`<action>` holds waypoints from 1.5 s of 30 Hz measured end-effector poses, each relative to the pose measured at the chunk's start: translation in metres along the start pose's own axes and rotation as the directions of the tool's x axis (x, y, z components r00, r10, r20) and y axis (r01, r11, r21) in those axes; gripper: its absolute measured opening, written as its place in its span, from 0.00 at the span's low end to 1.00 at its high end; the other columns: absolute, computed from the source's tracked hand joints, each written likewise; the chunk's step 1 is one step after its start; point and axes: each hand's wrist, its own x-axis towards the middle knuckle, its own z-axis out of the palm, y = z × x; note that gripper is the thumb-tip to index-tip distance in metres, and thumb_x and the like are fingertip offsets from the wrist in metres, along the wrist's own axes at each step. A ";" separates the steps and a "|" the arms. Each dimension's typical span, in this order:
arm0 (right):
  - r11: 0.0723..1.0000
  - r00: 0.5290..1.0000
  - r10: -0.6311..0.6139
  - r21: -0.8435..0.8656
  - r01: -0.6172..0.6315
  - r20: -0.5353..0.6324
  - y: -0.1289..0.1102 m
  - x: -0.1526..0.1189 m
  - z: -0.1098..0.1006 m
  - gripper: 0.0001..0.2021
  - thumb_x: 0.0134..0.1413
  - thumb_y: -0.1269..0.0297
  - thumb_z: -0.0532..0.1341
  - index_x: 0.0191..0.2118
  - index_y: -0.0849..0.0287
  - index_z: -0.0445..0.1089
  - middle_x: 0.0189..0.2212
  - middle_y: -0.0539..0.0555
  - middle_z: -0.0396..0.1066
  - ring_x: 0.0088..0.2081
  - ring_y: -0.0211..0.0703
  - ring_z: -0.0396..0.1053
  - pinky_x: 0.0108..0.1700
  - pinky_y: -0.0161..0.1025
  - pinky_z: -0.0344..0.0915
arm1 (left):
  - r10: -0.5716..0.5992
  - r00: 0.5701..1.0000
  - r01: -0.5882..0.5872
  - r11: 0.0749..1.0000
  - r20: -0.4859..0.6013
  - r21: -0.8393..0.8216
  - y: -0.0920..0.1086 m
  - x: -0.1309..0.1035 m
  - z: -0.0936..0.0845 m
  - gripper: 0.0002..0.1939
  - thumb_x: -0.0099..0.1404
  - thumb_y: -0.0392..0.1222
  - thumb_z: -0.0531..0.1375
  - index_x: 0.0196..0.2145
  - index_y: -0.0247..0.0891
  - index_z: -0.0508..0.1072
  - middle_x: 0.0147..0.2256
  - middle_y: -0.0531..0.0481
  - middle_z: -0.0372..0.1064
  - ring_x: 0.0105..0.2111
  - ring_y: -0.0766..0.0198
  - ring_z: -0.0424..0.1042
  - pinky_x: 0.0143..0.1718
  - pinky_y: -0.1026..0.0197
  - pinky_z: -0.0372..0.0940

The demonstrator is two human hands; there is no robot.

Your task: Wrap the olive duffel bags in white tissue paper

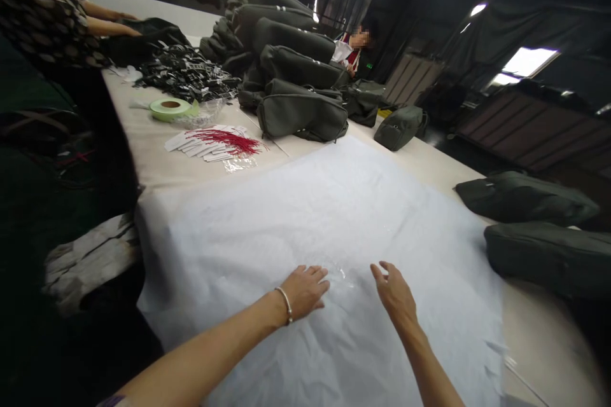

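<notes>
A large white sheet (296, 216) lies over the near part of the table, slightly wrinkled, its left side hanging past the edge. My left hand (305, 291) is open over the sheet, palm down with fingers spread; a bracelet circles that wrist. To its right, my right hand (394, 289) is open too, fingers apart and holding nothing. Between the two hands a small clear plastic piece (344, 275) glints on the sheet.
Dark green bags (303, 111) are stacked at the back, with more bags (525, 197) at the right edge. White tags with red strings (224, 143), a tape roll (170, 108) and a pile of straps (184, 73) lie back left. A person's hands (114, 24) touch dark fabric.
</notes>
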 end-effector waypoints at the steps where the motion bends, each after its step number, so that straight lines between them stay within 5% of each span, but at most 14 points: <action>1: 0.999 0.999 -0.033 0.004 0.033 -0.032 0.004 0.001 0.004 0.29 0.64 0.50 0.38 0.61 0.64 0.55 0.62 0.62 0.56 0.62 0.49 0.55 0.61 0.48 0.56 | -0.001 1.000 0.001 1.000 -0.028 0.011 -0.007 0.006 -0.006 0.23 0.67 0.48 0.58 0.57 0.41 0.63 0.63 0.42 0.55 0.63 0.52 0.54 0.60 0.45 0.57; 5: 0.983 0.979 -0.184 -0.015 0.183 -0.085 0.002 0.013 0.039 0.30 0.64 0.52 0.38 0.67 0.63 0.46 0.69 0.54 0.39 0.68 0.46 0.32 0.68 0.55 0.35 | 0.008 0.990 0.008 0.993 -0.139 0.118 -0.044 0.046 -0.019 0.30 0.69 0.52 0.54 0.64 0.44 0.52 0.68 0.44 0.42 0.68 0.51 0.38 0.65 0.37 0.37; 9: 0.950 0.943 -0.309 -0.073 0.302 -0.119 0.002 0.031 0.077 0.31 0.64 0.52 0.42 0.67 0.64 0.47 0.68 0.56 0.40 0.68 0.49 0.32 0.67 0.57 0.29 | 0.027 0.999 -0.022 0.984 -0.029 0.176 -0.072 0.083 -0.001 0.36 0.67 0.63 0.51 0.66 0.45 0.49 0.68 0.43 0.41 0.68 0.50 0.37 0.64 0.35 0.32; 12: 0.916 0.900 -0.392 -0.171 0.363 -0.192 0.013 0.045 0.086 0.31 0.65 0.51 0.42 0.67 0.65 0.45 0.68 0.57 0.40 0.68 0.51 0.31 0.67 0.58 0.29 | -0.010 0.999 0.004 0.988 0.034 0.155 -0.076 0.102 0.014 0.38 0.66 0.67 0.48 0.66 0.45 0.48 0.68 0.43 0.41 0.68 0.50 0.37 0.64 0.35 0.32; 16: 0.908 0.892 -0.406 -0.196 0.369 -0.198 0.025 0.075 0.075 0.32 0.66 0.49 0.40 0.67 0.64 0.43 0.68 0.56 0.39 0.68 0.51 0.31 0.67 0.59 0.32 | -0.055 0.996 0.046 0.990 0.066 0.133 -0.077 0.133 0.017 0.39 0.66 0.67 0.48 0.67 0.45 0.46 0.68 0.44 0.37 0.68 0.50 0.35 0.64 0.34 0.31; 21: 0.928 0.910 -0.363 -0.168 0.333 -0.202 0.037 0.144 0.057 0.33 0.65 0.46 0.40 0.68 0.64 0.42 0.68 0.56 0.39 0.68 0.51 0.32 0.67 0.60 0.33 | -0.100 0.992 0.088 0.985 0.076 0.152 -0.089 0.200 0.010 0.40 0.66 0.67 0.46 0.67 0.44 0.43 0.69 0.45 0.33 0.68 0.50 0.32 0.64 0.33 0.29; 24: 0.956 0.942 -0.278 -0.154 0.251 -0.187 0.047 0.187 0.041 0.35 0.64 0.43 0.40 0.67 0.65 0.44 0.68 0.56 0.40 0.68 0.52 0.32 0.67 0.62 0.33 | -0.121 0.990 0.107 0.980 0.074 0.166 -0.092 0.239 -0.003 0.40 0.66 0.68 0.44 0.67 0.42 0.44 0.69 0.42 0.34 0.68 0.48 0.35 0.63 0.31 0.34; 27: 0.978 0.941 -0.194 -0.135 0.162 -0.275 0.053 0.198 0.015 0.37 0.64 0.42 0.42 0.66 0.69 0.45 0.68 0.60 0.41 0.68 0.57 0.33 0.66 0.64 0.32 | -0.113 0.992 0.102 0.981 0.059 0.167 -0.091 0.243 -0.027 0.40 0.67 0.65 0.46 0.67 0.39 0.44 0.68 0.40 0.35 0.68 0.48 0.36 0.63 0.33 0.39; 30: 0.972 0.881 -0.236 -0.091 0.218 -0.410 0.047 0.150 -0.011 0.36 0.65 0.45 0.42 0.65 0.73 0.47 0.67 0.65 0.44 0.68 0.60 0.34 0.66 0.64 0.33 | -0.050 0.998 0.043 0.987 0.045 0.152 -0.092 0.189 -0.052 0.34 0.69 0.56 0.53 0.65 0.37 0.51 0.68 0.40 0.39 0.67 0.52 0.39 0.65 0.42 0.42; 34: 0.833 0.749 -0.468 0.051 0.552 -0.468 0.020 -0.002 -0.022 0.29 0.66 0.49 0.43 0.64 0.62 0.54 0.62 0.60 0.57 0.66 0.54 0.47 0.67 0.59 0.43 | 0.046 0.985 -0.037 0.998 -0.168 0.056 -0.085 0.034 -0.073 0.16 0.71 0.43 0.52 0.54 0.38 0.66 0.57 0.44 0.63 0.61 0.59 0.57 0.60 0.52 0.54; 36: 0.731 0.731 -0.564 0.179 0.658 -0.384 0.006 -0.093 -0.005 0.23 0.64 0.54 0.51 0.63 0.50 0.56 0.61 0.52 0.60 0.62 0.52 0.56 0.63 0.55 0.57 | -0.035 0.981 0.030 0.999 -0.192 -0.030 -0.067 -0.052 -0.071 0.12 0.72 0.42 0.51 0.48 0.41 0.70 0.49 0.48 0.71 0.53 0.62 0.66 0.55 0.56 0.61; 39: 0.608 0.639 -0.711 0.201 0.768 -0.292 -0.009 -0.202 0.047 0.30 0.60 0.57 0.59 0.65 0.44 0.51 0.57 0.49 0.65 0.56 0.51 0.65 0.54 0.46 0.68 | -0.135 0.990 0.130 0.984 -0.032 -0.121 -0.026 -0.151 -0.049 0.14 0.69 0.43 0.55 0.51 0.45 0.69 0.49 0.48 0.71 0.49 0.59 0.69 0.53 0.55 0.64; 42: 0.617 0.650 -0.740 0.206 0.759 -0.176 -0.021 -0.259 0.102 0.44 0.53 0.48 0.63 0.69 0.49 0.38 0.58 0.54 0.64 0.54 0.59 0.66 0.51 0.50 0.70 | -0.152 0.988 0.156 0.976 0.036 -0.153 0.011 -0.193 -0.021 0.32 0.61 0.38 0.58 0.63 0.46 0.55 0.60 0.46 0.60 0.57 0.55 0.62 0.58 0.53 0.60; 45: 0.755 0.751 -0.615 0.094 0.649 -0.241 -0.043 -0.279 0.133 0.50 0.48 0.41 0.63 0.69 0.53 0.36 0.62 0.61 0.56 0.58 0.70 0.59 0.55 0.63 0.62 | -0.268 0.957 0.257 0.961 -0.114 -0.098 0.024 -0.183 -0.008 0.45 0.58 0.35 0.58 0.68 0.42 0.40 0.67 0.42 0.43 0.64 0.50 0.49 0.63 0.48 0.52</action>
